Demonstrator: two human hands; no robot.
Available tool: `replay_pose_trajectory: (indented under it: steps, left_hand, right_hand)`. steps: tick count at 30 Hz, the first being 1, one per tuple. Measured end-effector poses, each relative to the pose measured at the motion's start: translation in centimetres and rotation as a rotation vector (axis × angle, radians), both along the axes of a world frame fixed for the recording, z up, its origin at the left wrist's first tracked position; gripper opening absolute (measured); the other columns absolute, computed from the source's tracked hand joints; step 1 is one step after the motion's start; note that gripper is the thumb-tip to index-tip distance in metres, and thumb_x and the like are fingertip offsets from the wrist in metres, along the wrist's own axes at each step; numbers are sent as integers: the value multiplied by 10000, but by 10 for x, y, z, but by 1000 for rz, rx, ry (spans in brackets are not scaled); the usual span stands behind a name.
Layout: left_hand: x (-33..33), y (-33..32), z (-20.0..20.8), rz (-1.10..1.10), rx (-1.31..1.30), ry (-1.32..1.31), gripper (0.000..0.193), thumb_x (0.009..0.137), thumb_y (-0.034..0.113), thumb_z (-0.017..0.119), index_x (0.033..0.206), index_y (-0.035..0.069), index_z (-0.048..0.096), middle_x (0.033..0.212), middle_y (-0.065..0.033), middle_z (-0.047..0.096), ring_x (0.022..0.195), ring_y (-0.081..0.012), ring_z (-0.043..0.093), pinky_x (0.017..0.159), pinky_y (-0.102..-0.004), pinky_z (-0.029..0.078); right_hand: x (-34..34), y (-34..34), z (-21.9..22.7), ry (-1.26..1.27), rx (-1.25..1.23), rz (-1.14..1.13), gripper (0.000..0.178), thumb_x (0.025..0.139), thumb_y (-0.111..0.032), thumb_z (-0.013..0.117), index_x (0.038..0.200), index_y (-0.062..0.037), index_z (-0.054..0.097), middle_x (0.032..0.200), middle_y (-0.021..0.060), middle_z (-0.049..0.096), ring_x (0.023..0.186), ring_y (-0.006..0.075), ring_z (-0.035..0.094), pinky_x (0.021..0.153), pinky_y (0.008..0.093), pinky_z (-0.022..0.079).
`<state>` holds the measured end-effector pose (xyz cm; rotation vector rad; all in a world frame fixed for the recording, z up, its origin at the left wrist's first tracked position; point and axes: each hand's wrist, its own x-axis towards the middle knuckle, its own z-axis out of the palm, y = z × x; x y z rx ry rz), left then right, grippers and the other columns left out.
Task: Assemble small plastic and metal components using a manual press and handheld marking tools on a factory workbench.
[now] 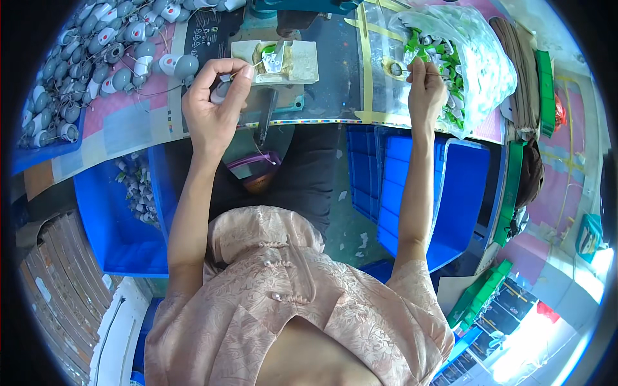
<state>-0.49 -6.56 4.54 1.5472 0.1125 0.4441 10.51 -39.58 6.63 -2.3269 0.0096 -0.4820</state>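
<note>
My left hand (215,106) is closed, its thumb and forefinger pinched around a thin cord, with a small grey and white rounded part (221,92) partly hidden in the fingers. Just beyond the fingertips, a cream fixture block (302,71) carries a green and white piece (272,59) in its recess. Over at the right, my right hand (426,96) pinches a thin stick-like thing, mostly covered by the fingers. Its tip points at a small round spot (394,67) on the taped table. Beside that hand, green and white pieces (450,80) fill a clear plastic bag (486,64).
Many grey and white bulb-shaped parts with wires (119,64) are heaped at the left. A teal machine base (264,26) stands behind the block; a dark bar (266,119) juts below the table edge. Blue bins (467,193) flank my legs, one at left (122,241) holding small parts.
</note>
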Motion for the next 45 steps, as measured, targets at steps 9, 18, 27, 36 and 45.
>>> replay_pose_trajectory:
  steps: [9, 18, 27, 36, 45]
  left_hand:
    - [-2, 4, 7, -10, 34, 35, 112, 962, 138, 743, 985, 34, 709, 850, 38, 673, 652, -14, 561, 565, -192, 464]
    - [-23, -5, 20, 19, 646, -373, 142, 829, 8, 791, 946, 31, 713, 1018, -101, 727, 808, -261, 674, 704, -339, 552]
    - [-22, -9, 15, -5, 831, -347, 172, 791, 14, 802, 913, 53, 687, 1083, -45, 740, 790, -232, 652, 687, -338, 564]
    - [-19, -14, 9, 61, 803, -396, 174, 792, 5, 791, 916, 49, 677, 1034, -47, 743, 768, -235, 648, 679, -336, 561]
    - [-18, -14, 1, 20, 822, -346, 174, 817, 92, 774, 941, 97, 653, 999, -9, 698, 805, -203, 641, 669, -323, 579]
  right_hand:
    - [7, -7, -7, -24, -88, 70, 420, 1066, -352, 568, 874, -4, 705, 655, 23, 607, 593, 82, 508, 558, 283, 405]
    - [-36, 93, 44, 162, 705, 354, 395, 1097, -320, 537, 849, -33, 648, 647, 18, 583, 529, 68, 485, 478, 220, 352]
    - [-45, 167, 26, 177, 579, 508, 386, 1105, -303, 527, 866, -20, 640, 648, 7, 601, 573, 51, 519, 514, 221, 407]
    - [-44, 170, 19, 106, 397, 543, 362, 1108, -276, 523, 883, -16, 638, 660, 5, 602, 589, 54, 503, 536, 225, 405]
    - [-46, 174, 19, 25, 256, 541, 332, 1101, -220, 531, 844, -13, 570, 631, 52, 594, 556, 92, 533, 514, 280, 438]
